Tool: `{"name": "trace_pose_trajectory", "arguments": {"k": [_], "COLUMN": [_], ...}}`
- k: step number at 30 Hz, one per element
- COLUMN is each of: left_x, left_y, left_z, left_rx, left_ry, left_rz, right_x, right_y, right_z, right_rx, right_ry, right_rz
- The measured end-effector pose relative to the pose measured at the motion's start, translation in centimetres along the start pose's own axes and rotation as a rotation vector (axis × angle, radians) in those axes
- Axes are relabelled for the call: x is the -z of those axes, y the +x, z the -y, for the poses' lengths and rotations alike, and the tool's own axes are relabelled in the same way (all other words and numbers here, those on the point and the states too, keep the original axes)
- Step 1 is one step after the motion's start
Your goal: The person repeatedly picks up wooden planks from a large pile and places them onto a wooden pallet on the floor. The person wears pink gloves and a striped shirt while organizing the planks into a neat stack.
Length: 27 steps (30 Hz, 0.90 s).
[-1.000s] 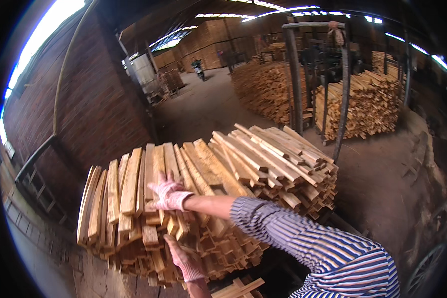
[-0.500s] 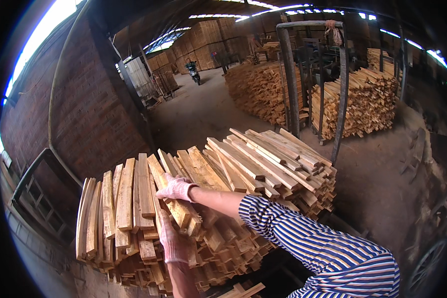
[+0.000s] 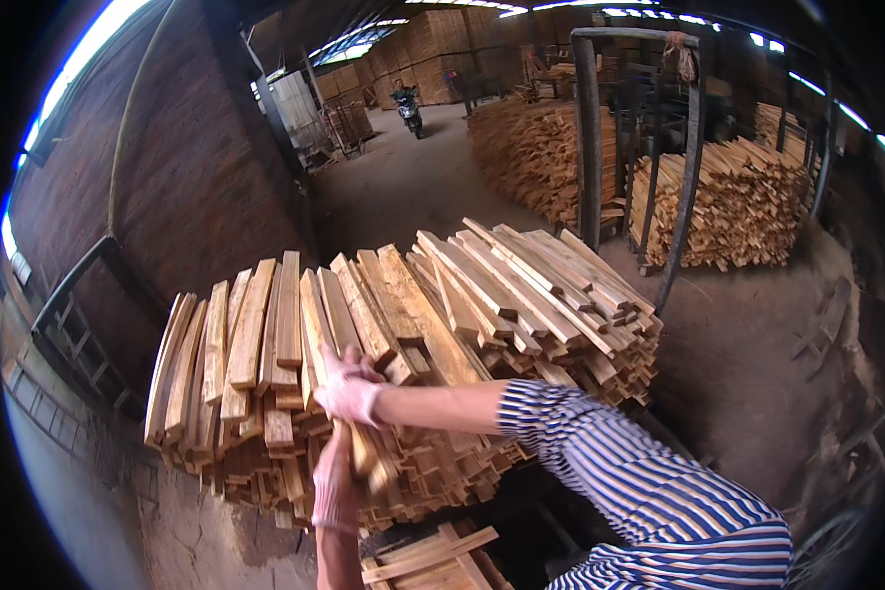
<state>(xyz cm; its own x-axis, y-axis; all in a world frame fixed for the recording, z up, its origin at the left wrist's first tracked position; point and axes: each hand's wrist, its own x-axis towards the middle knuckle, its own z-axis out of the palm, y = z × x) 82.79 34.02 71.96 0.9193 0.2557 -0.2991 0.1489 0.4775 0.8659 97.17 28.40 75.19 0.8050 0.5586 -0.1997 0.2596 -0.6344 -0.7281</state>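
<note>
A broad stack of sawn wooden slats [image 3: 256,320] lies before me, with the slats' near ends facing me. My right hand [image 3: 349,386], in a pale pink glove, is closed over a wooden slat [image 3: 363,447] near the middle of the stack's front edge. Just below it, my left hand [image 3: 333,487], in a similar glove, grips the same slat's near end from the left side. Motion blurs the fingers of both hands somewhat. The slat's near end juts past its neighbours, and my right hand hides part of its length.
Crossed wooden pieces [image 3: 433,560] lie low in front of me. A brick wall [image 3: 197,167] rises at left beside a metal frame [image 3: 79,285]. Beyond the stack stand an upright metal frame [image 3: 588,147] and more wood piles [image 3: 728,206]. A person on a motorcycle [image 3: 410,116] is far back.
Both hands have shifted toward me, and the held slat's end sticks out farther from the stack. My view has tilted, so the stack sits higher and the pieces below show more.
</note>
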Motion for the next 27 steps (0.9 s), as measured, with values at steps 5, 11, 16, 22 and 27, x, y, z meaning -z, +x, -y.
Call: {"name": "trace_pose_trajectory", "arguments": {"k": [5, 11, 16, 22, 27], "left_x": [7.2, 10.1, 11.1, 10.3, 13.9], "left_y": [-14.2, -13.8, -9.6, -11.0, -21.6], "left_z": [5.4, 10.3, 7.5, 9.2, 14.3], "left_rx": [0.099, -0.024, -0.092, 0.024, 0.013], "left_ry": [-0.133, -0.419, -0.290, -0.055, -0.027], "left_rz": [0.185, 0.062, -0.004, -0.056, -0.039], "right_x": [-1.4, -2.2, -9.2, -9.6, -13.0], "right_y": [-18.0, -15.9, -14.7, -17.8, -20.1], "right_z": [0.2, -1.2, -2.4, -3.7, -7.6], "right_rx": [0.130, -0.141, -0.028, -0.219, 0.331], "right_ry": [0.075, 0.659, 0.865, 0.649, 1.154], "right_rz": [0.218, 0.180, 0.089, 0.062, 0.110]}}
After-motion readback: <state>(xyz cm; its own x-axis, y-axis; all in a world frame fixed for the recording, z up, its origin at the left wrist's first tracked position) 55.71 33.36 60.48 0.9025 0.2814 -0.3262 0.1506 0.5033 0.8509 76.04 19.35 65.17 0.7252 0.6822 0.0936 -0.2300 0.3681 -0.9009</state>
